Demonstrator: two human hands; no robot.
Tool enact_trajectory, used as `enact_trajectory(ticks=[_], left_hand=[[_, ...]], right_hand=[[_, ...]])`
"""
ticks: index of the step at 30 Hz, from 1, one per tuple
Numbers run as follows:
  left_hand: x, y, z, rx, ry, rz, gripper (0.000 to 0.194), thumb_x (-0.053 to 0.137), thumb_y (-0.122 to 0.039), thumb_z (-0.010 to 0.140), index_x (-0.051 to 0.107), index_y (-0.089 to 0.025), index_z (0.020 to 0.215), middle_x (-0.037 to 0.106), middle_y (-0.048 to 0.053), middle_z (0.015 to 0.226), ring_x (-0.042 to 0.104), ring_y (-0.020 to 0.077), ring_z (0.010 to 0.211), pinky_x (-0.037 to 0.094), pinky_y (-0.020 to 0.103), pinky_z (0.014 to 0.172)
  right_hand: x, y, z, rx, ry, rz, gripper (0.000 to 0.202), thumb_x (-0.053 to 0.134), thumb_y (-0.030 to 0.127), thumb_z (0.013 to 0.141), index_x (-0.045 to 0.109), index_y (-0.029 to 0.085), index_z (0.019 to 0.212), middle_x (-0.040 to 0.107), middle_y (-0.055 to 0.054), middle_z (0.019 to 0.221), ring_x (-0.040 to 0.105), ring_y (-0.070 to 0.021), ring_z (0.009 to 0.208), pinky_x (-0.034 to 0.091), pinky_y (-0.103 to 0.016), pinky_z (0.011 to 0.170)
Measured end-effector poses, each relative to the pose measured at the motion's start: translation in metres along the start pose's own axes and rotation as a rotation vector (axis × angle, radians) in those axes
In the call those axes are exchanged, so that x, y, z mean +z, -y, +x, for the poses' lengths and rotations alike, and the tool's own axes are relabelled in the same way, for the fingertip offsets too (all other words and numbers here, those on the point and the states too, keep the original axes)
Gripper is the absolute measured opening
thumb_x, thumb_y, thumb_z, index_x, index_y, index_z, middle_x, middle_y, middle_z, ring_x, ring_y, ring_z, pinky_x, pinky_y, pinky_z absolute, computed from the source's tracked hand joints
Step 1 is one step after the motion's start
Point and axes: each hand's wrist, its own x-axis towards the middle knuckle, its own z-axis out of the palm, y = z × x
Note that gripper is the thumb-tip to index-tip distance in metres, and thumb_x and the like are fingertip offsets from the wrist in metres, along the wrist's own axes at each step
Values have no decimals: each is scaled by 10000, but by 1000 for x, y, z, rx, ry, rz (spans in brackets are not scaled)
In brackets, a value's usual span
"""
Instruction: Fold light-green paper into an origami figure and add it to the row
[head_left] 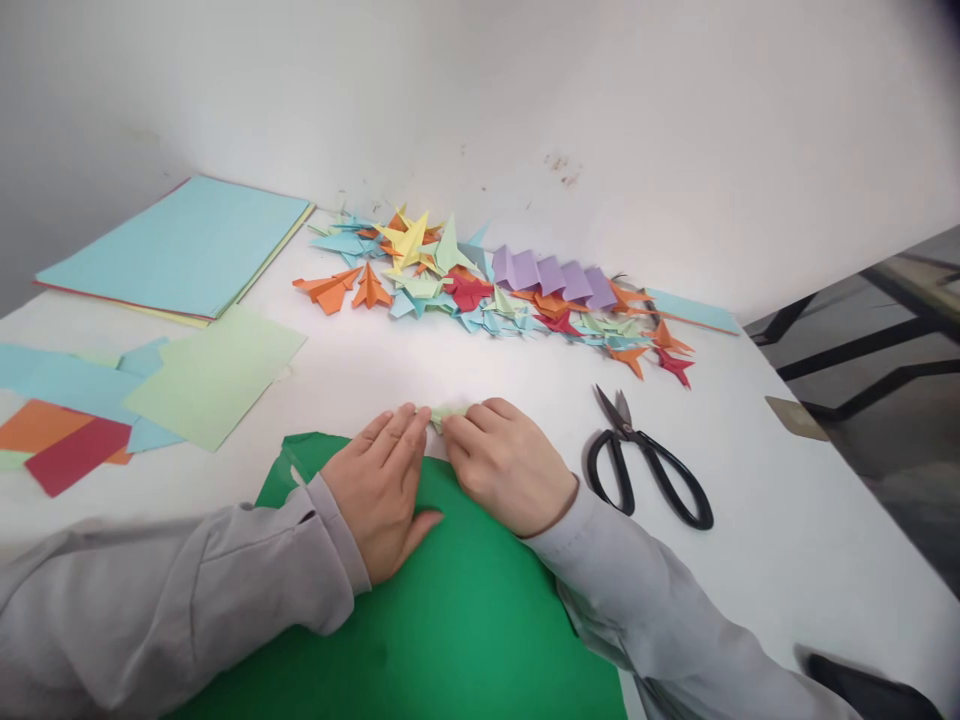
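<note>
Left hand (382, 485) lies flat, unclenched, while right hand (514, 465) pinches plain pale-green paper (442, 414).

Items on one white table (360, 370) were counted.
Present were one left hand (384, 482), one right hand (514, 465), one pale green paper piece (448, 413), one large green sheet (465, 620), one pair of scissors (628, 433), one purple pleated strip (553, 279), one stack of large sheets (180, 245) and one red cut rectangle (75, 458). Three red folded figures (673, 367) were distinguishable; the other folded figures (407, 241) overlapped too closely for a reliable total.
</note>
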Motion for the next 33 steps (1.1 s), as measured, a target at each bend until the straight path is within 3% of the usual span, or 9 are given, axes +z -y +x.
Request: enact_trajectory(ticks=[12, 18, 33], left_hand=[[0, -3, 2, -8, 54, -30, 621, 336, -445, 839, 446, 35, 1215, 371, 250, 1321, 288, 359, 1253, 209, 471, 1035], [-3, -1, 5, -38, 67, -43, 598, 358, -461, 820, 467, -26, 1215, 399, 210, 1319, 309, 356, 1240, 168, 568, 1011], [-6, -1, 5, -68, 15, -44, 596, 403, -482, 791, 505, -57, 1197, 450, 166, 1293, 324, 407, 1207, 72, 631, 1008]], right_hand=[[1, 0, -1, 0, -5, 15, 237, 459, 84, 805, 578, 133, 606, 536, -49, 636, 385, -166, 598, 249, -330, 575], [2, 0, -1, 4, -6, 28, 230, 466, 92, 806, 581, 132, 611, 544, -51, 646, 385, -167, 607, 253, -328, 582], [1, -1, 0, 0, -31, 26, 234, 468, 74, 792, 583, 135, 597, 553, -51, 640, 382, -171, 598, 244, -322, 575]])
